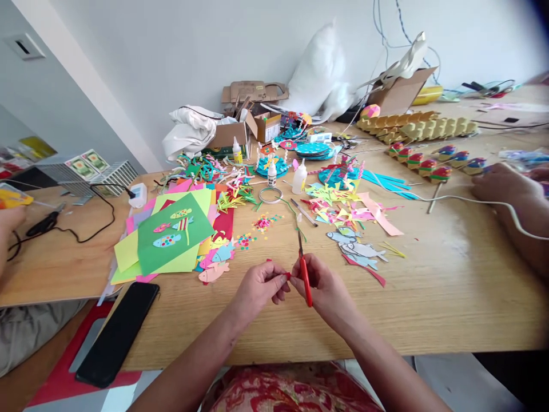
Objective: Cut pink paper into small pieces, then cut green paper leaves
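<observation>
My left hand (261, 283) is closed in a pinch on a small red piece (287, 276), which looks like paper. Red-handled scissors (305, 280) are held in my right hand (323, 286), blades pointing away from me. The fingertips of that hand meet the red piece too. Beyond the blades lie a thin green strip (294, 212) and a white glue bottle (299, 176). Cut-out paper fish (214, 272) lie to the left of my hands, and grey-blue fish (360, 249) to the right. Small coloured dots (262, 222) are scattered between them.
Coloured paper sheets (146, 246) and a black phone (118, 335) sit at the left. Paper scraps (334, 200), blue decorated discs (315, 150) and egg cartons (437, 129) spread across the back. At the right, another person's hand (508, 186) rests near a white cable (472, 201) and painted pieces (429, 167).
</observation>
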`<action>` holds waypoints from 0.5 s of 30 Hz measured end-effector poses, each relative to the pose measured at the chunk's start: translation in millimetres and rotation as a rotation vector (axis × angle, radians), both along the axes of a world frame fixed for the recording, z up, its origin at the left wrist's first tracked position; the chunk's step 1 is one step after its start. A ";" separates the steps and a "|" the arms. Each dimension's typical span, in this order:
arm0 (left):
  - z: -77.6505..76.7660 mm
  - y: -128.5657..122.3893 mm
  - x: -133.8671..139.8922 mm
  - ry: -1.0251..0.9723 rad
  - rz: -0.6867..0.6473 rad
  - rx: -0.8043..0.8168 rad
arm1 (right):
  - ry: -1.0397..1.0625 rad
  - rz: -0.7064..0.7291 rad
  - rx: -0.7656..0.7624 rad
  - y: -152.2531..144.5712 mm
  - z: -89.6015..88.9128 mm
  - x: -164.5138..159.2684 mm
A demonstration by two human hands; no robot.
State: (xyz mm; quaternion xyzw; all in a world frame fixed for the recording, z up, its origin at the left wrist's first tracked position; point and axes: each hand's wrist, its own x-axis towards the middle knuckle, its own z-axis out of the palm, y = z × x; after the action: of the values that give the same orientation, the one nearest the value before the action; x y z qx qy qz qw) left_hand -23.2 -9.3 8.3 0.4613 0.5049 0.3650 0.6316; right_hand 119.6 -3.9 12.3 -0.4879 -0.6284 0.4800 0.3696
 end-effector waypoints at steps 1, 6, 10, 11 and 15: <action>0.4 2.3 2.9 0.012 -0.017 0.012 | 0.006 -0.009 -0.003 1.5 0.0 3.1; 5.3 14.9 13.5 0.084 -0.144 0.136 | 0.004 -0.017 -0.023 10.0 2.8 20.0; 8.9 25.4 21.7 0.134 -0.195 0.222 | 0.026 -0.047 0.003 12.4 9.1 29.6; 9.6 27.4 23.8 0.124 -0.186 0.216 | 0.025 -0.059 0.016 11.0 10.7 31.6; 14.3 29.4 30.7 -0.056 -0.062 0.111 | -0.153 -0.077 0.060 -3.1 12.6 39.5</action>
State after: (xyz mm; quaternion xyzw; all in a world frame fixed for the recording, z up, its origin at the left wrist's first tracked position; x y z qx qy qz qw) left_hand 7.6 20.0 22.6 0.5007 0.4513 0.3856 0.6300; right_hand 159.2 -7.0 24.9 -0.5359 -0.6496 0.4078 0.3529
